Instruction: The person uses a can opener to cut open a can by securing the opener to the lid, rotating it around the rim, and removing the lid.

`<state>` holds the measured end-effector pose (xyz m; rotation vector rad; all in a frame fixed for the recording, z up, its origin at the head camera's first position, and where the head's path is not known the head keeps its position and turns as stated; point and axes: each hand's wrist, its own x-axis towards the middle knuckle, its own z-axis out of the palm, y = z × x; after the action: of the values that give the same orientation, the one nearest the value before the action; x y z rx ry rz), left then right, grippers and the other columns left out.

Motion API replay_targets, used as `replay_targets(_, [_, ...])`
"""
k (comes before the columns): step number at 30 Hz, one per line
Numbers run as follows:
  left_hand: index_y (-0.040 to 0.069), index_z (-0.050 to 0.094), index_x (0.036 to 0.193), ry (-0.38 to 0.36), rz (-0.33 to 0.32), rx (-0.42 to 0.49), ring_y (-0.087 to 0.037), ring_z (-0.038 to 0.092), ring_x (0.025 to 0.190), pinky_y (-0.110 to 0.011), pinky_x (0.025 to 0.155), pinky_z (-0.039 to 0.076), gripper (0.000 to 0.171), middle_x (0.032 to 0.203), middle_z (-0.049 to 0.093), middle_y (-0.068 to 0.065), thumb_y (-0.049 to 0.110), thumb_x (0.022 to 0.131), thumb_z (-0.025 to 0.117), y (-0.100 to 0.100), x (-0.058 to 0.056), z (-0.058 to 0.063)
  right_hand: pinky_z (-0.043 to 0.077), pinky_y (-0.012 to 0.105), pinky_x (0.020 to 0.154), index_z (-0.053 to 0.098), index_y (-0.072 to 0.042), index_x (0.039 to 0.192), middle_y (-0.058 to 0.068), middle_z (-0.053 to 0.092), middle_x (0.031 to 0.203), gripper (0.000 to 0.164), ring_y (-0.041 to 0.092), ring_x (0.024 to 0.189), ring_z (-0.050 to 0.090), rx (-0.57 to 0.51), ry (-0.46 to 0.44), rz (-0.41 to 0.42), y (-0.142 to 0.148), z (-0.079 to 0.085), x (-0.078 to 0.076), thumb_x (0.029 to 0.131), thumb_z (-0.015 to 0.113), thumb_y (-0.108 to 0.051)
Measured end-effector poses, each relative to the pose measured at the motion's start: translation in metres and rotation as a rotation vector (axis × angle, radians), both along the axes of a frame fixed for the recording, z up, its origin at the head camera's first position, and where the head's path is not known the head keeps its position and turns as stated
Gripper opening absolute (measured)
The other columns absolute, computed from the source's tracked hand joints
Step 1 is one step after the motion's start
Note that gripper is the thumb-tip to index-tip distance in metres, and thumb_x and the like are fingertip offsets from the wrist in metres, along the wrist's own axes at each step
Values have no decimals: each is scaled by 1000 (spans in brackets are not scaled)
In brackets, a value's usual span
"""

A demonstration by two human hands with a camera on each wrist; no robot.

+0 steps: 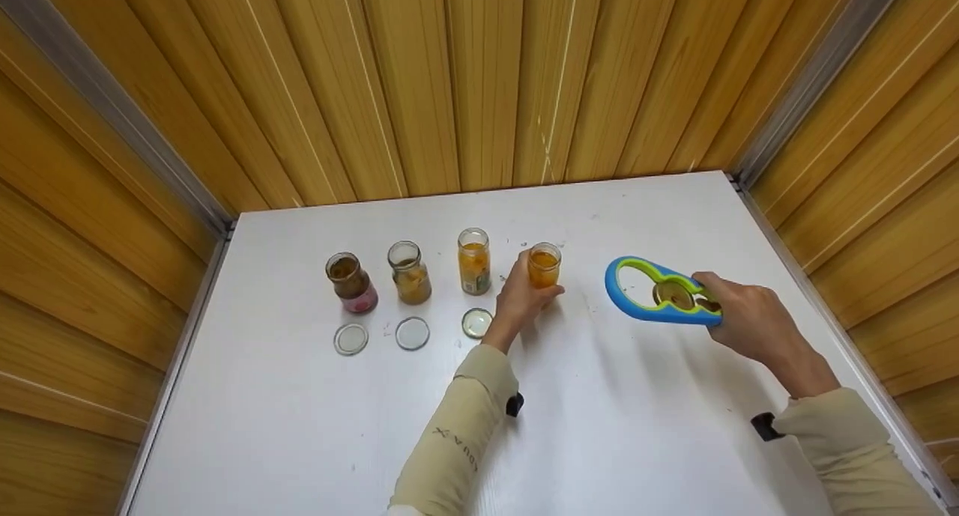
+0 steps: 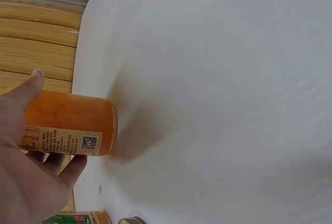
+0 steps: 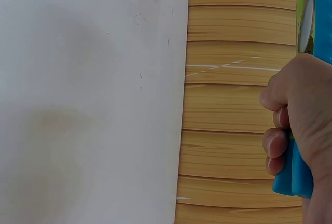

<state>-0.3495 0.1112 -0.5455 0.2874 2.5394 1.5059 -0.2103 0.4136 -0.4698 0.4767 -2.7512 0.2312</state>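
Observation:
My left hand (image 1: pixel 518 300) grips an uncapped glass jar (image 1: pixel 545 269) of orange contents, thumb on one side and fingers on the other. A tan label (image 2: pixel 67 140) with a QR code shows on it in the left wrist view. To the right, my right hand (image 1: pixel 758 323) holds the handles of a blue and green jar opener (image 1: pixel 652 314) above the table. A gold metal lid (image 1: pixel 674 295) sits inside the opener's smaller opening. In the right wrist view the fingers curl round the blue handles (image 3: pixel 302 175).
Left of the held jar stand three more uncapped jars: one with orange pieces (image 1: pixel 474 265), one yellowish (image 1: pixel 410 278), one dark brown (image 1: pixel 351 282). Three lids (image 1: pixel 351 338) lie in front of them on the white table (image 1: pixel 300 426). Wood-patterned walls (image 1: pixel 479 89) enclose the table's back and sides.

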Motion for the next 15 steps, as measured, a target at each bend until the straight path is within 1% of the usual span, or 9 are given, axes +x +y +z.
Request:
replay_targets(3, [21, 32, 140, 13, 30, -36, -13, 43, 122, -39, 104, 32, 80, 134, 46, 4, 29, 75, 78, 4, -2, 2, 51, 36, 51, 52, -10, 116, 11, 67, 87, 64, 20, 58, 60, 4, -1, -10, 1, 2, 0, 58, 76, 4])
replay_targets(5, [21, 33, 139, 58, 54, -83, -13, 44, 121, -38, 102, 35, 80, 133, 47, 3, 32, 74, 78, 5, -1, 1, 51, 36, 51, 52, -9, 116, 11, 67, 87, 64, 20, 58, 60, 0, -1, -7, 0, 1, 0, 58, 76, 4])
replay_targets(9, [19, 36, 137, 172, 129, -165, -14, 48, 117, -36, 95, 41, 81, 129, 51, 2, 37, 71, 80, 6, 1, -3, 53, 39, 55, 52, -10, 117, 11, 67, 88, 65, 22, 61, 62, -9, -4, -7, -1, -2, 0, 58, 78, 4])
replay_targets(11, [17, 37, 137, 208, 159, -174, -14, 49, 117, -37, 94, 42, 82, 128, 52, 1, 38, 70, 80, 8, 2, -4, 53, 40, 55, 52, -10, 117, 12, 67, 88, 66, 23, 61, 62, -13, -5, -6, 0, -3, 1, 58, 78, 4])
replay_targets(15, [16, 36, 138, 219, 181, -158, -15, 48, 117, -38, 94, 42, 83, 128, 52, 0, 37, 71, 80, 14, 1, -7, 53, 39, 55, 52, -11, 117, 11, 67, 88, 66, 22, 62, 63, -12, -5, -28, 2, -3, 4, 58, 78, 4])
